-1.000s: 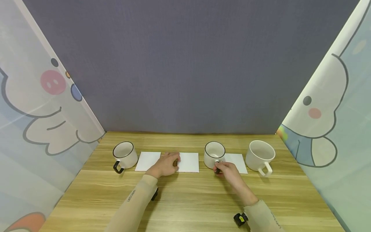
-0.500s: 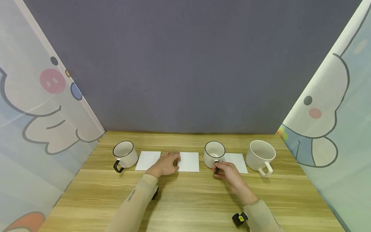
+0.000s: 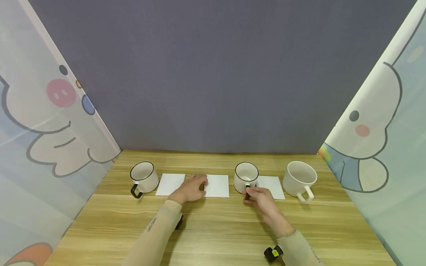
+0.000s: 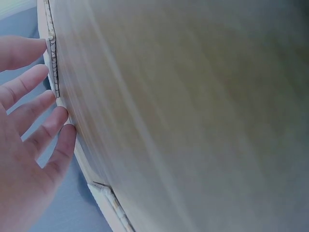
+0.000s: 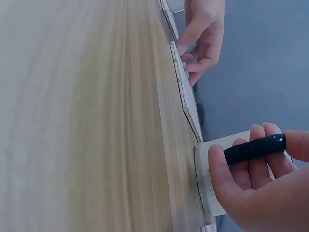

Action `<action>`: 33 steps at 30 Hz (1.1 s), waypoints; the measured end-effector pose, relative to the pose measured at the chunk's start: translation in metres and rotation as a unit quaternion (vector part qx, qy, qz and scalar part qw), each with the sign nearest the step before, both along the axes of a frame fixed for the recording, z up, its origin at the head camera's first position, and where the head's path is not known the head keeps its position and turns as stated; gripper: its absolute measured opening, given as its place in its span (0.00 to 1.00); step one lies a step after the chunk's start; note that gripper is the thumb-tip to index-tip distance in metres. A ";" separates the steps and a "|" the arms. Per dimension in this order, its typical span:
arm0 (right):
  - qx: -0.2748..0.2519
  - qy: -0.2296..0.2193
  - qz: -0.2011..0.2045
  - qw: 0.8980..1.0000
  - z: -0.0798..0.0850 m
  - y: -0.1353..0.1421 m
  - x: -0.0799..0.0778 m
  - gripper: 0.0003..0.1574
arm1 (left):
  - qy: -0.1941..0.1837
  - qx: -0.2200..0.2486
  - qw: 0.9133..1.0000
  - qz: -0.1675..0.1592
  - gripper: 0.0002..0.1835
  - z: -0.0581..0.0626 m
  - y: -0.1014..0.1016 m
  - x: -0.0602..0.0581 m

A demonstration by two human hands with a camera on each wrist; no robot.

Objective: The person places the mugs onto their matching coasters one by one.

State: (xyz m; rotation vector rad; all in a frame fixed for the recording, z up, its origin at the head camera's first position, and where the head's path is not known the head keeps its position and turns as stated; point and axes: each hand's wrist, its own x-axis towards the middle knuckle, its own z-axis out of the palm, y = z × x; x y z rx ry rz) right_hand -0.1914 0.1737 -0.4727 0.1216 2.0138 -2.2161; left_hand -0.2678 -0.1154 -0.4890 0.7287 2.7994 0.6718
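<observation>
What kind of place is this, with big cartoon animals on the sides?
It looks like a little screened-off table booth, probably indoors: a plain grey backdrop stands behind the wood-grain table, and cartoon-printed sheets close in both sides.

Upright black-rimmed white mug [image 3: 246, 176] between flat white panels [image 3: 217, 186], perhaps against one

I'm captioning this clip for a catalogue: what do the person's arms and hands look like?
The long beige cloth left sleeve bears small dark lettering; the matching right sleeve shows fainter markings. A small black device shows by the left cuff, another black device with a yellow patch by the right. The left hand and right hand wear no gloves.
</observation>
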 end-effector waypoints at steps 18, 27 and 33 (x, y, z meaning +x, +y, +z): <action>-0.026 0.007 -0.056 0.998 0.003 -0.006 0.000 0.16 | -0.014 -0.004 1.000 0.006 0.12 0.003 0.001 0.003; -0.012 0.026 -0.054 0.998 0.014 -0.008 0.001 0.16 | -0.023 0.000 1.000 0.009 0.11 0.004 0.000 0.003; -0.012 0.028 -0.057 0.998 0.018 -0.009 0.001 0.15 | -0.023 0.003 1.000 0.008 0.11 0.004 0.000 0.002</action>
